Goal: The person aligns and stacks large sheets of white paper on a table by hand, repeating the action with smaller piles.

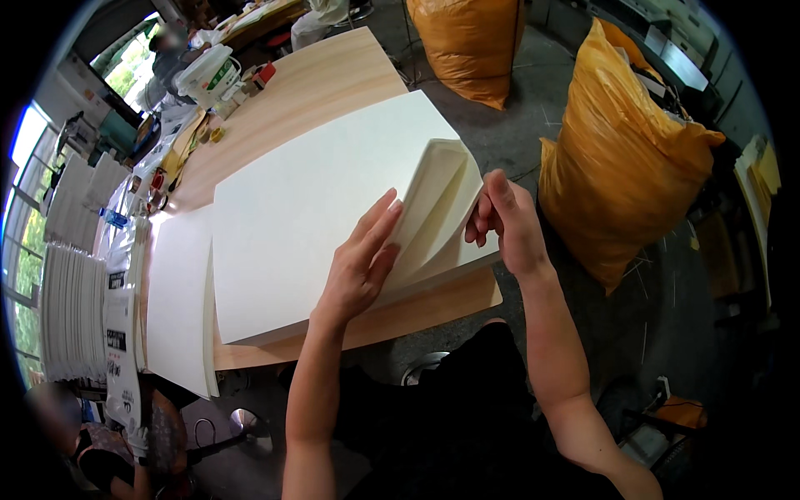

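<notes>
A thick stack of large white sheets lies on the wooden table. At its right end, a corner of sheet is bent up and curls back over the stack, showing a hollow fold. My left hand rests flat along the left side of this fold, fingers stretched out. Beside the fold's right edge is my right hand, thumb raised and fingers loosely bent. Nothing shows between them, though whether the fingertips touch the paper edge is hard to tell.
Another pile of white sheets hangs over the table's near-left edge. Tall sheet stacks stand farther left, near a gloved co-worker. A white bucket sits at the far left. Orange sacks stand on the right.
</notes>
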`<state>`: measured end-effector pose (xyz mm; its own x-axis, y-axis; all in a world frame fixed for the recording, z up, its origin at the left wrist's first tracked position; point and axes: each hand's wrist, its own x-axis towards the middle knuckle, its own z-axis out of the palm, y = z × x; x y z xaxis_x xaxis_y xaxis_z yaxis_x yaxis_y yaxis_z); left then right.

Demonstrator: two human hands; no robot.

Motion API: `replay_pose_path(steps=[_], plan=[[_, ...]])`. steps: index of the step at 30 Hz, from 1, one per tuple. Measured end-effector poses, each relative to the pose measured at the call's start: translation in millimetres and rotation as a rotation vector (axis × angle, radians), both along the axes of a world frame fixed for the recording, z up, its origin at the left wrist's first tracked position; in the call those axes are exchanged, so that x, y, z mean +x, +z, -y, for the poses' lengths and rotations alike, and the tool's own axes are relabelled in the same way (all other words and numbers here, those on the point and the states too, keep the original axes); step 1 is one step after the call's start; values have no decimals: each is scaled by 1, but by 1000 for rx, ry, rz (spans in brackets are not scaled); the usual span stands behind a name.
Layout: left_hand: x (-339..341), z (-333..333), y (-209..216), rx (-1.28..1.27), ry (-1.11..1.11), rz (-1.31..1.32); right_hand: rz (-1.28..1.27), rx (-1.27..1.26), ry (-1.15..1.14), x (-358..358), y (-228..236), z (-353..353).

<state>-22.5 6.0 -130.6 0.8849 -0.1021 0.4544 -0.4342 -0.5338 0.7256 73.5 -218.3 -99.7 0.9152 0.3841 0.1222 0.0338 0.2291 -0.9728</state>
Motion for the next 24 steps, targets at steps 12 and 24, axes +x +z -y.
replay_pose_path(steps=[12,24], plan=[[-1,8,5,68,40,51,-221,132,64,5,7,-3],[4,9,-1,0,154,173,65,-205,-37,5,-1,1]])
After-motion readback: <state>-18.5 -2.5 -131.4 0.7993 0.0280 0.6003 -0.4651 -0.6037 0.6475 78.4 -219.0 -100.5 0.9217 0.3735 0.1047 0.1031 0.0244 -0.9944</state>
